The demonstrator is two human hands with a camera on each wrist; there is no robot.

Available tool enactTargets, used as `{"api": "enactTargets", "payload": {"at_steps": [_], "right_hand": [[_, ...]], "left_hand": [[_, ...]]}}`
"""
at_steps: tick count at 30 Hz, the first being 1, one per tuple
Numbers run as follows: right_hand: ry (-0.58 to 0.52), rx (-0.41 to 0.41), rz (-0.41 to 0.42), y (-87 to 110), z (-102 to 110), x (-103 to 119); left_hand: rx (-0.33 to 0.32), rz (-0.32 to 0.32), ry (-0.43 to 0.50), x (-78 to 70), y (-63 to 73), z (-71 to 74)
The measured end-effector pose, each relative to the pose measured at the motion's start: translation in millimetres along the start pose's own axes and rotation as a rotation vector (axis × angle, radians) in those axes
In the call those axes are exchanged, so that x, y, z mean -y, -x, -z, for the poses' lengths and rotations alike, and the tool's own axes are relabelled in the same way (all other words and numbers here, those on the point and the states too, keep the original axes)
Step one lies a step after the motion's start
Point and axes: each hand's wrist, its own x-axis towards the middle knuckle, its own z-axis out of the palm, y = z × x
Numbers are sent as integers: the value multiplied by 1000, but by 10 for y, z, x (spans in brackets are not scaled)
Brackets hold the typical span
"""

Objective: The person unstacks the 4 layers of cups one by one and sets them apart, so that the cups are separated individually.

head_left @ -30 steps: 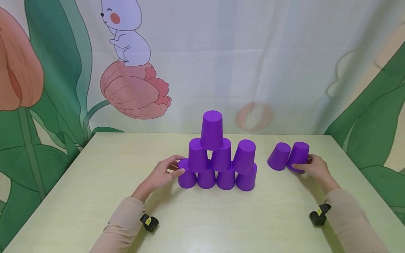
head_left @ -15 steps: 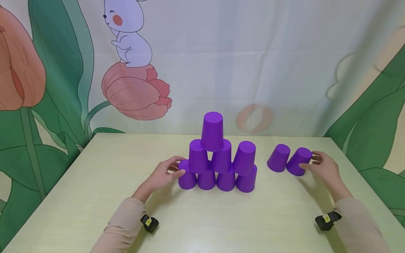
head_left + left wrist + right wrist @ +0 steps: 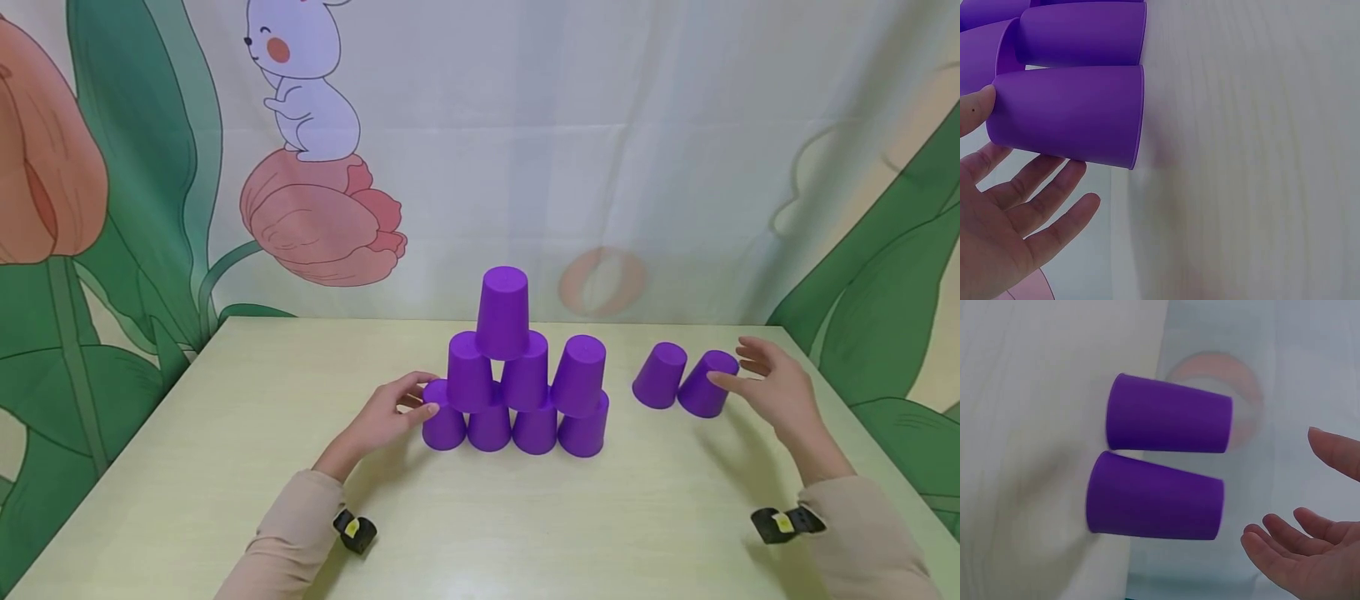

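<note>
Purple cups stand upside down in a stepped stack: several in the bottom row, three in the middle row, and a top cup [image 3: 503, 312] over the two left ones. My left hand [image 3: 386, 415] is at the bottom-left cup [image 3: 1069, 115], its thumb at the narrow end and its spread, fairly straight fingers along the side. To the right, two more upside-down cups stand side by side, a left one [image 3: 1169, 415] and a right one [image 3: 1155, 499]. My right hand [image 3: 772, 387] hovers beside the right one with fingers spread, holding nothing; the right wrist view shows it apart from both.
The pale wooden table [image 3: 525, 525] ends at a printed curtain [image 3: 675, 167] showing flowers and a white animal. Table surface lies between the stack and the two separate cups. A small black camera [image 3: 356, 532] sits at the left wrist, another camera [image 3: 780, 525] at the right.
My right hand has let go of the right-hand cup and drawn back up and to the right. That cup shifted slightly nearer me. My left hand and the stack stay in place.
</note>
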Motion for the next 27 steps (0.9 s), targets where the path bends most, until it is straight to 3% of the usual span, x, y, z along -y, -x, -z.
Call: {"api": "enactTargets", "payload": {"at_steps": [5, 18, 27], "right_hand": [[-18, 29, 32, 176, 12, 328], [-24, 104, 161, 315, -59, 653], [-11, 156, 247, 359, -157, 864]], "left_hand": [[-6, -11, -4, 107, -35, -12], [-8, 2, 7, 75, -40, -5], [5, 27, 8, -307, 65, 74]]}}
